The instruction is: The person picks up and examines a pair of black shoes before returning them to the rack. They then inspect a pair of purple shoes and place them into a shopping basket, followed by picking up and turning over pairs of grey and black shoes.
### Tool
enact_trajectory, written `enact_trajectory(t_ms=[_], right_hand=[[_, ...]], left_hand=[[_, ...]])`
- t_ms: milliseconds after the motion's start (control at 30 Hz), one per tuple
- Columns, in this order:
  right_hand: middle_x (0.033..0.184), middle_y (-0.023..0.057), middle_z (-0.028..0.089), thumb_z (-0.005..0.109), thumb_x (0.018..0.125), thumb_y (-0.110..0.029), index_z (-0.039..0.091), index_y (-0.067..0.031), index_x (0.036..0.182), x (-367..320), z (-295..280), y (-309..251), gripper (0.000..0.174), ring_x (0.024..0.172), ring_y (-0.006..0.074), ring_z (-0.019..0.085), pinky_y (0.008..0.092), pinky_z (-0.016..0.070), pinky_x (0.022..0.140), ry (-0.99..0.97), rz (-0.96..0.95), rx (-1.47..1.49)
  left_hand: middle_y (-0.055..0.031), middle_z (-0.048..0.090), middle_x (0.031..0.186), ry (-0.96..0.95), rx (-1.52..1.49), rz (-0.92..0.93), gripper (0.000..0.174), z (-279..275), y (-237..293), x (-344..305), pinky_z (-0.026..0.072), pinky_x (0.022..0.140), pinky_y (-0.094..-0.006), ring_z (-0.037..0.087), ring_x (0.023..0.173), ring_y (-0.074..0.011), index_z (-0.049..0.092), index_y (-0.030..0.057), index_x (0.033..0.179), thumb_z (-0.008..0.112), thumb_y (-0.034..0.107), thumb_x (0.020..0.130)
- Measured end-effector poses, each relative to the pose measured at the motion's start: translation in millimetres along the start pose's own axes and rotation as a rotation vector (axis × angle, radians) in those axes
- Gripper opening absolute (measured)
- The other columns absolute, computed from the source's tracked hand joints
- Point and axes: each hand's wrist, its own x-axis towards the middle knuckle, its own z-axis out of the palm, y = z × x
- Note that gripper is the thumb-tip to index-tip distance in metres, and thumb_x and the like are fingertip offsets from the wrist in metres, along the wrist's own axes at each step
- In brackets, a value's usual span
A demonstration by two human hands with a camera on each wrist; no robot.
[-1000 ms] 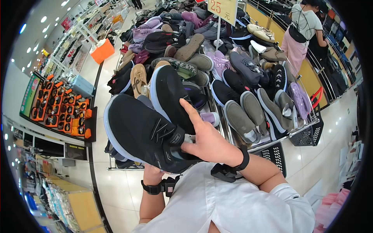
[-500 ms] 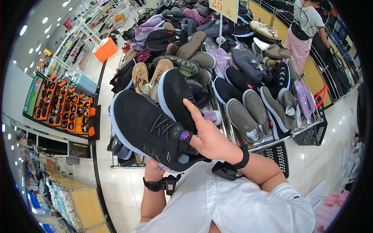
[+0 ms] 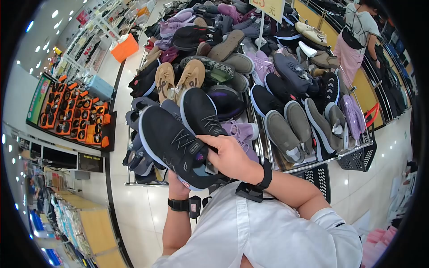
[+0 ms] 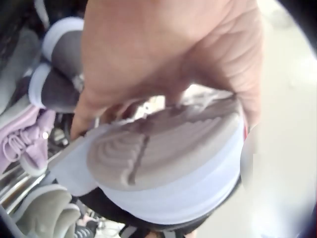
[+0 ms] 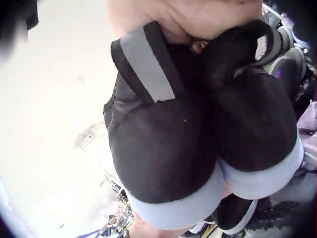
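A pair of black shoes with pale soles, the near shoe (image 3: 167, 134) and the far shoe (image 3: 201, 111), is held side by side, toes up, in the head view. Below them my left hand (image 3: 178, 186) grips the pair from underneath; in the left wrist view it curls over a sole (image 4: 163, 148). My right hand (image 3: 230, 158) holds the pair at the tongues and openings, index finger at the far shoe's tongue and thumb by the near one's. The right wrist view shows both heels (image 5: 163, 148) below the palm; most fingertips are hidden there.
A metal rack (image 3: 344, 152) piled with shoes lies beyond the hands, including tan shoes (image 3: 190, 76) and grey slip-ons (image 3: 282, 134). A price sign (image 3: 272, 9) rises from the pile. At the upper right stands a person (image 3: 357, 40); black baskets (image 3: 357, 158) hang below the rack.
The black pair has moved down and right in the head view, uncovering the tan shoes. My right index finger, earlier stretched along the far shoe, now lies lower and more bent.
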Motion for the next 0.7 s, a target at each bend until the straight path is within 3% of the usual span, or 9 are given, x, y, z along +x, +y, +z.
enact_trajectory(t_ms=[100,167,300,367,400,433,500,533,700], right_hand=[[0.080,0.0201,0.065,0.066,0.083,0.001,0.068,-0.0035,0.126,-0.3,7.2,-9.4,0.043,0.072,0.0348,0.064,0.0408,0.0514,0.067,0.038,-0.080,-0.144],[0.075,0.0190,0.061,0.067,0.083,-0.001,0.069,-0.0044,0.126,2.9,15.9,-3.2,0.043,0.068,0.0347,0.060,0.0435,0.0495,0.065,0.072,-0.138,-0.162],[0.077,0.0209,0.064,0.065,0.084,-0.005,0.069,-0.0018,0.122,10.7,36.6,34.0,0.038,0.071,0.0383,0.062,0.0474,0.0512,0.068,0.082,-0.096,-0.320],[0.080,0.0240,0.067,0.065,0.086,-0.008,0.069,-0.0006,0.120,12.1,50.3,69.8,0.035,0.075,0.0409,0.066,0.0485,0.0532,0.071,0.024,0.023,-0.376],[0.083,0.0257,0.069,0.065,0.086,-0.010,0.069,0.0004,0.117,11.3,53.4,81.7,0.033,0.077,0.0421,0.068,0.0486,0.0547,0.073,0.008,0.066,-0.381],[0.083,0.0257,0.069,0.065,0.086,-0.010,0.069,0.0004,0.117,11.9,54.0,80.3,0.033,0.077,0.0421,0.068,0.0486,0.0547,0.073,0.001,0.065,-0.386],[0.082,0.0256,0.069,0.066,0.086,-0.011,0.070,0.0004,0.115,12.8,55.2,77.1,0.032,0.076,0.0419,0.068,0.0481,0.0552,0.073,-0.023,0.162,-0.384],[0.083,0.0255,0.069,0.067,0.086,-0.012,0.069,-0.0005,0.118,12.6,54.7,76.4,0.034,0.077,0.0413,0.068,0.0481,0.0550,0.073,-0.035,0.113,-0.408],[0.086,0.0235,0.069,0.068,0.086,-0.013,0.065,-0.0027,0.124,8.0,56.4,65.7,0.039,0.083,0.0419,0.068,0.0493,0.0549,0.078,-0.114,0.123,-0.475]], left_hand=[[-0.0107,0.058,0.144,-0.071,-0.130,0.001,0.065,-0.1,10.5,9.7,0.0477,0.110,-0.0427,0.058,0.128,-0.0267,0.046,0.0060,0.149,0.050,0.053,0.104],[-0.0097,0.059,0.143,-0.137,-0.126,0.015,0.063,-6.3,12.6,13.6,0.0476,0.109,-0.0424,0.058,0.128,-0.0254,0.047,0.0064,0.148,0.045,0.053,0.106],[-0.0079,0.058,0.142,0.134,0.014,-0.054,0.059,-19.3,7.8,19.8,0.0463,0.107,-0.0399,0.056,0.129,-0.0246,0.046,0.0066,0.149,0.043,0.049,0.108],[-0.0060,0.057,0.142,0.227,0.420,-0.142,0.057,-34.3,0.9,18.0,0.0417,0.110,-0.0404,0.057,0.126,-0.0223,0.043,0.0068,0.151,0.039,0.045,0.109],[-0.0075,0.057,0.139,0.270,0.479,-0.141,0.056,-35.5,-3.8,14.0,0.0419,0.108,-0.0361,0.055,0.125,-0.0195,0.040,0.0055,0.152,0.048,0.038,0.107],[-0.0075,0.057,0.139,0.273,0.471,-0.140,0.056,-31.8,-8.6,11.3,0.0419,0.108,-0.0361,0.055,0.125,-0.0195,0.040,0.0055,0.152,0.048,0.038,0.107],[-0.0080,0.057,0.137,0.208,0.737,-0.033,0.061,-24.8,-17.5,6.6,0.0426,0.104,-0.0296,0.054,0.123,-0.0144,0.039,0.0030,0.152,0.060,0.030,0.102],[-0.0077,0.057,0.135,0.217,0.673,-0.038,0.066,-20.7,-16.1,8.1,0.0441,0.100,-0.0266,0.054,0.120,-0.0126,0.039,-0.0005,0.150,0.070,0.020,0.095],[-0.0134,0.063,0.125,0.353,0.496,-0.160,0.066,-20.0,-1.3,20.5,0.0503,0.096,-0.0313,0.062,0.110,-0.0193,0.044,-0.0043,0.142,0.077,0.018,0.089]])
